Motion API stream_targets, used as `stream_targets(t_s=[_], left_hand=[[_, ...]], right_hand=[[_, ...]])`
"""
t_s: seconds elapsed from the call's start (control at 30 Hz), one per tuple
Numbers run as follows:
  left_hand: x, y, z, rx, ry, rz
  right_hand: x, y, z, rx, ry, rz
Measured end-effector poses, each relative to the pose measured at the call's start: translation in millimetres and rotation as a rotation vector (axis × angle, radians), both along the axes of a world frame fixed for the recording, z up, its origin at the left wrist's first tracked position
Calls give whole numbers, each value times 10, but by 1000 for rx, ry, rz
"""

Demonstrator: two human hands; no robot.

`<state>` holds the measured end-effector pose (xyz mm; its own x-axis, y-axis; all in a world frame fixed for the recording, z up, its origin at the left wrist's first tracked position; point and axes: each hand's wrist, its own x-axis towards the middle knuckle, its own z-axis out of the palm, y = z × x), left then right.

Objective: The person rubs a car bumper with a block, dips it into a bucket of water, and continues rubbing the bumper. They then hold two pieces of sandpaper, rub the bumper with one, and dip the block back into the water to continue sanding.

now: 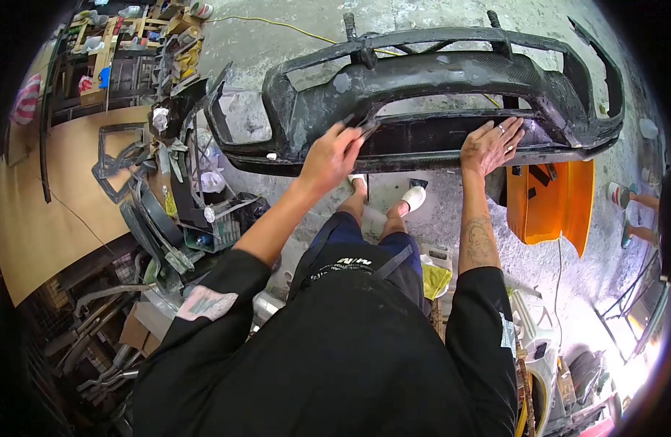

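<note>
A large black car bumper (437,76), patchy grey in places, spans the upper part of the view in front of me. My left hand (333,153) is at its left-centre part, fingers bent together around a thin dark tool (368,130) that touches the corner of the lower opening. What the tool is cannot be made out. My right hand (492,148) lies spread on the lower edge of the bumper, right of centre, palm down, holding nothing. A ring shows on one finger.
An orange panel (568,197) stands below the bumper's right end. Cluttered black parts and a crate (215,234) are at the left, beside a brown board (58,218). A yellow cable (277,23) crosses the floor. Another person's legs (645,217) show at the far right.
</note>
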<state>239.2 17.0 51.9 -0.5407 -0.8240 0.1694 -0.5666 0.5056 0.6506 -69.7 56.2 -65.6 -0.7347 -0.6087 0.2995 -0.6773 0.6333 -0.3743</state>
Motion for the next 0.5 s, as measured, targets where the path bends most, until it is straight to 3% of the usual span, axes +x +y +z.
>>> stream_targets(t_s=[0.1, 0.27, 0.5], left_hand=[[190, 203, 262, 28, -77, 79], [-362, -73, -350, -171, -67, 13], [-377, -160, -436, -111, -29, 24]], right_hand=[[-10, -7, -22, 4, 14, 2], [-14, -12, 5, 24, -2, 0], [-10, -17, -44, 22, 32, -22]])
